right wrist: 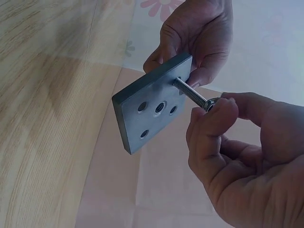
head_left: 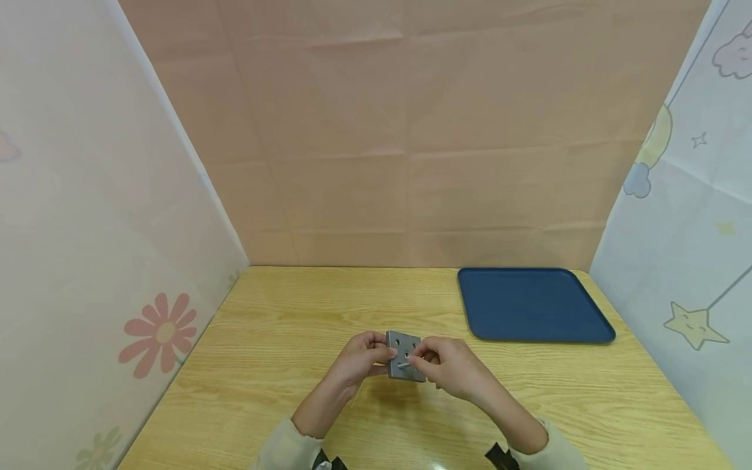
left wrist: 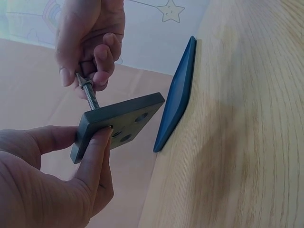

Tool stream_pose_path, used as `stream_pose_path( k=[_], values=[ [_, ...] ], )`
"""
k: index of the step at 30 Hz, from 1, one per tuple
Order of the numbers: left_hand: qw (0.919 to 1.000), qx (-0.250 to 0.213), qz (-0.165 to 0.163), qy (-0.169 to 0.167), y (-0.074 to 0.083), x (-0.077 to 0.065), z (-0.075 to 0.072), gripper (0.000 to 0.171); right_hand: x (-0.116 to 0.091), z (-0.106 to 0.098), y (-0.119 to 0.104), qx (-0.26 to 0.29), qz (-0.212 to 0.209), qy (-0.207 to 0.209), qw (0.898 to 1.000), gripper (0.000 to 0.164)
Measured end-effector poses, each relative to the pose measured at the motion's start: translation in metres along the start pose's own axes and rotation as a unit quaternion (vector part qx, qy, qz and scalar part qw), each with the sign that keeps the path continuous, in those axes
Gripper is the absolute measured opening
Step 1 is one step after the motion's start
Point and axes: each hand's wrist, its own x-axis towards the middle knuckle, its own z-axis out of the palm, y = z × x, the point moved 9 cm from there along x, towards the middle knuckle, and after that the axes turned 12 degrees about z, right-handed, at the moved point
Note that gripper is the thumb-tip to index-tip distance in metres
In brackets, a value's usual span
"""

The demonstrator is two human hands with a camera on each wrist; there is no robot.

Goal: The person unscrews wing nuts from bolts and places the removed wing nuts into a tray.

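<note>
Between both hands, above the table, is a flat grey metal plate [head_left: 401,349] with several round holes. My left hand [head_left: 358,358] grips its left edge, thumb on one face and fingers behind. My right hand [head_left: 449,367] pinches the head end of a threaded metal bolt [right wrist: 190,91] between thumb and index finger. The bolt's far tip sits at a hole near one corner of the plate [right wrist: 130,114], and most of its threaded shank stands out from the face. In the left wrist view the plate [left wrist: 126,107] is tilted; the bolt head is partly covered by fingers.
A dark blue tray [head_left: 529,303] lies at the back right of the wooden table [head_left: 294,313]. A tan backdrop [head_left: 405,130] hangs behind, and pale printed sheets [head_left: 88,196] stand at the left and right sides.
</note>
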Motion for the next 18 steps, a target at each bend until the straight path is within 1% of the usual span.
stream_pose_path(
  k=[3, 9, 12, 18],
  values=[
    [1.0000, 0.000, 0.000, 0.001, -0.0006, 0.0003, -0.0005, 0.031, -0.0002, 0.0017, -0.0004, 0.005, -0.005, -0.009, 1.000, 0.017],
    [1.0000, 0.001, 0.001, 0.002, -0.0019, 0.0015, -0.0011, 0.031, -0.0010, 0.0030, -0.0024, -0.007, -0.011, -0.007, 1.000, 0.014],
    [1.0000, -0.001, 0.000, 0.002, -0.0021, 0.0018, -0.0012, 0.031, -0.0019, 0.0027, -0.0044, -0.019, -0.016, 0.000, 1.000, 0.011],
    [1.0000, -0.004, 0.006, 0.000, 0.0001, 0.0022, -0.0011, 0.032, -0.0031, -0.0006, -0.0087, -0.052, -0.045, 0.028, 0.997, 0.009]
  ],
)
